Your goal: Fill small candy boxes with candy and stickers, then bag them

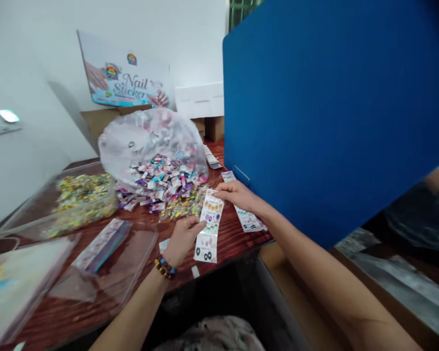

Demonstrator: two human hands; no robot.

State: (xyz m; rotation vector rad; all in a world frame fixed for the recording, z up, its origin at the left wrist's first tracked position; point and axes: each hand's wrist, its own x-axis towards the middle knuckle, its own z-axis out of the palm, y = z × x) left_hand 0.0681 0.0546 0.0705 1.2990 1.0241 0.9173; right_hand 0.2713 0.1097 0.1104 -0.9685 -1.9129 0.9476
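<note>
A long white sheet of nail stickers (208,234), printed with rows of small round designs, hangs slantwise between my two hands near the table's front edge. My left hand (185,239) pinches its left edge about halfway down, thumb on top. At the upper end my right hand (237,194) grips the sheet between thumb and fingers. More printed sticker sheets (249,220) lie beneath and beside my right forearm. Behind my hands a heap of small folded packets (161,180) spills from a clear plastic bag (131,136). Small colourful pieces (183,204) are scattered in front of it.
A clear tub (109,202) of yellow-green pieces stands at the left, near a narrow printed carton (100,246). A large blue panel (314,122) bounds the right side. The "Nail Stickers" box (131,83) stands behind. An open cardboard box (283,278) is below right.
</note>
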